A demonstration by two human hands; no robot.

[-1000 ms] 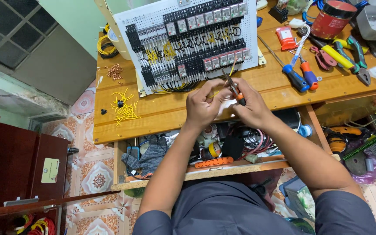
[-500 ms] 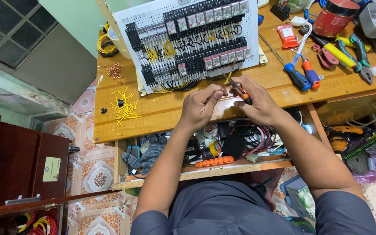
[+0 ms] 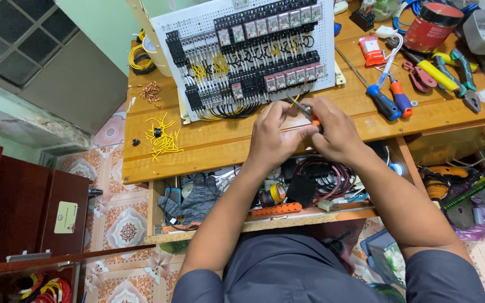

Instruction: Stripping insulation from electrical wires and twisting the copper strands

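So both hands pinch together over the wooden surface [image 3: 209,143]: right hand [image 3: 332,132] grips small orange-handled pliers [image 3: 309,114], left hand [image 3: 273,137] pinches a thin yellow wire [image 3: 295,101].

Single head-worn view, looking steeply down, close over wooden workbench [image 3: 209,148], floor at left

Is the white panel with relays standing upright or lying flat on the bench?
Propped up, tilted: the white panel rests its lower edge on the wooden bench, its top leaning away.

Both forearms reach forward, bare; left hand [image 3: 273,137] and right hand [image 3: 332,132] meet, touching, fingers curled closed in a pinch.
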